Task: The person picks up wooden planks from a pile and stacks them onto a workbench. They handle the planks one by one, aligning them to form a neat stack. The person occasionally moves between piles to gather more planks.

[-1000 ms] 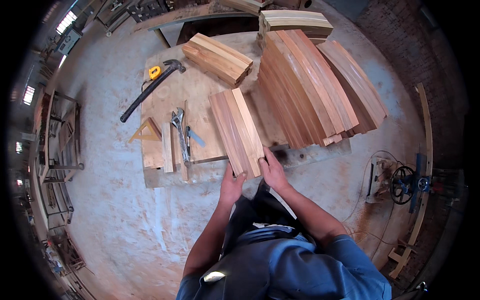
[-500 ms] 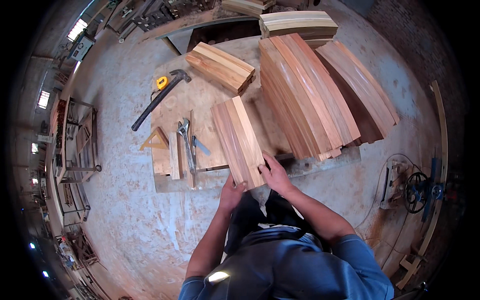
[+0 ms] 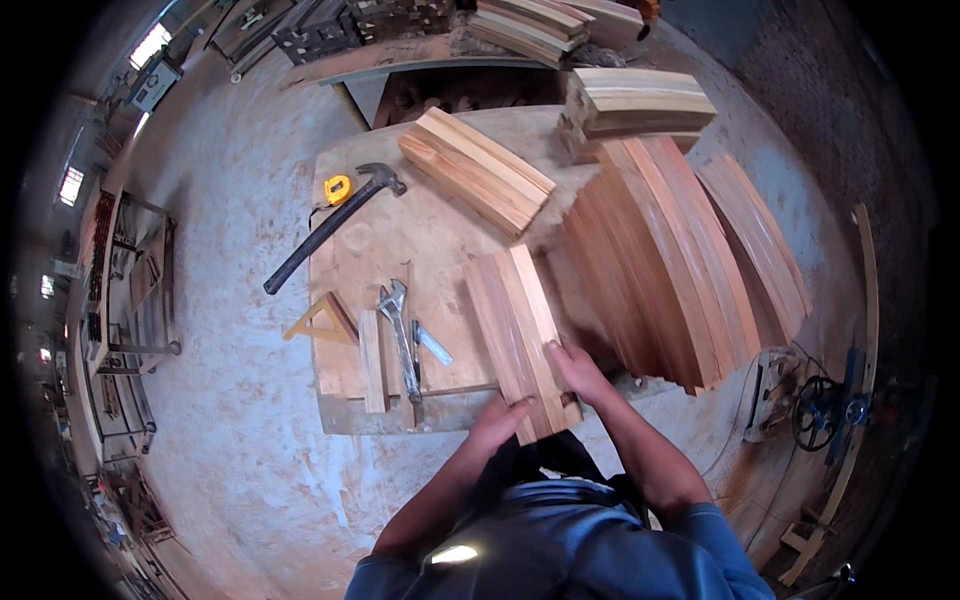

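A short stack of wooden strips (image 3: 512,325), pale and reddish-brown side by side, lies over the table's near edge in front of me. My left hand (image 3: 498,422) is closed on its near left corner, thumb on top and the other fingers hidden. Along the right side, close to the near end, my right hand (image 3: 580,375) grips the same strips. Left of them lie an adjustable wrench (image 3: 401,340), a small blue-and-silver tool (image 3: 433,343) and a narrow wood piece (image 3: 372,360). Another bundle of strips (image 3: 478,170) rests farther back.
Tall stacks of reddish boards (image 3: 660,260) and paler boards (image 3: 640,100) crowd the right side. A hammer (image 3: 335,228), yellow tape measure (image 3: 338,189) and set square (image 3: 325,320) lie at the table's left. A metal rack (image 3: 140,270) stands far left; a handwheel (image 3: 818,412) is at right.
The whole view has shifted, so the table and its things sit lower and farther right in the picture. Both hands remain on the wooden strips, which lie nearly as before on the table.
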The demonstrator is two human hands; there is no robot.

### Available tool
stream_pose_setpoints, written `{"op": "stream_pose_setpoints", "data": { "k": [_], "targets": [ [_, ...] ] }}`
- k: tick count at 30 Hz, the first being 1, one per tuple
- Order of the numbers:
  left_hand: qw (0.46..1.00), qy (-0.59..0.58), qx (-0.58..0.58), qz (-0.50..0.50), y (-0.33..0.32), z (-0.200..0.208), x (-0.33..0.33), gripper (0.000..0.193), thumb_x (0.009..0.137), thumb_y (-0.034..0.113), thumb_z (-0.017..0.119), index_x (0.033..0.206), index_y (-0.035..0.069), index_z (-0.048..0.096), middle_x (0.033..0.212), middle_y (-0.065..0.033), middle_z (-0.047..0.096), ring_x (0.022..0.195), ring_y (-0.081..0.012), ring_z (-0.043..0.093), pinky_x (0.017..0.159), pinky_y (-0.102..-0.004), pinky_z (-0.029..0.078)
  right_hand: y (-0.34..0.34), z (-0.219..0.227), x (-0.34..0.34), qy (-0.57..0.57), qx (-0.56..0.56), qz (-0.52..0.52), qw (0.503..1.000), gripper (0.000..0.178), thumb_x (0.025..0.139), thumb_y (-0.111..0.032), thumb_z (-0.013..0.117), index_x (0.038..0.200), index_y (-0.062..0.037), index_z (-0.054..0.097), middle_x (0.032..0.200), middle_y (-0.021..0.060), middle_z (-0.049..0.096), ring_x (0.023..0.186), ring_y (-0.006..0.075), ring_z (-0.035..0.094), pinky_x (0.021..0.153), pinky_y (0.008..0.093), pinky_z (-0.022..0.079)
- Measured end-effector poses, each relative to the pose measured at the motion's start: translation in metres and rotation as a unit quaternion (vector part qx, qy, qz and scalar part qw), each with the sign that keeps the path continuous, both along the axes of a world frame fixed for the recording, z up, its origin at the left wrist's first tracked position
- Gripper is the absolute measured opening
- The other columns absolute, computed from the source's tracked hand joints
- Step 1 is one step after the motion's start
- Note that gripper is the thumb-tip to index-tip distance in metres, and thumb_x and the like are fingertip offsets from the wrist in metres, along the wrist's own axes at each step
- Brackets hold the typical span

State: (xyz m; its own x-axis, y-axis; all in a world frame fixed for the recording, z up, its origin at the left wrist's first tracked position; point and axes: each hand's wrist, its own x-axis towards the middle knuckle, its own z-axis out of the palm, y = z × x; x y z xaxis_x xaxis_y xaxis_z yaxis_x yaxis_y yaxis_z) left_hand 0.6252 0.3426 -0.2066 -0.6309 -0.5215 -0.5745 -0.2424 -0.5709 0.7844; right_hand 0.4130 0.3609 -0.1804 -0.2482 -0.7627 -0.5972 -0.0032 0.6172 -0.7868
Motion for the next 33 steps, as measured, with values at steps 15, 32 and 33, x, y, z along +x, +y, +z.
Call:
{"op": "stream_pose_setpoints", "data": {
  "k": [15,32,33],
  "targets": [
    [0.92,-0.104,-0.335,-0.175,-0.187,0.035,0.078,0.036,0.096,0.037,0.058,0.095,0.002,0.066,0.097,-0.0228,0.067,0.09,-0.0384,0.066,0.083,-0.0485,0.052,-0.016,-0.004,0.017,0.19,0.019,-0.052,0.98,0.068,0.094,-0.044,0.06,0.133,0.0104,0.051,0.118,0.0315,0.065,0.11,0.0411,0.065,0.096,0.0427,0.049],
    [0.751,-0.25,-0.603,-0.095,-0.374,0.018,0.019,0.055,0.085,0.019,0.07,0.132,-0.005,0.053,0.132,-0.0248,0.057,0.124,-0.0402,0.052,0.107,-0.045,0.043,-0.024,0.008,0.032,0.293,0.057,-0.015,0.954,0.063,0.091,-0.044,0.067,0.135,-0.0013,0.054,0.107,0.029,0.067,0.099,0.044,0.066,0.088,0.0484,0.052],
    [0.751,-0.231,-0.608,-0.119,-0.366,0.014,0.014,0.055,0.085,0.019,0.069,0.132,-0.005,0.053,0.132,-0.0248,0.057,0.124,-0.04,0.052,0.107,-0.0449,0.043,-0.024,0.008,0.034,0.296,0.059,-0.014,0.953,0.063,0.091,-0.044,0.067,0.135,-0.0014,0.054,0.107,0.0289,0.067,0.099,0.0437,0.066,0.088,0.0483,0.053]
  ]
}}
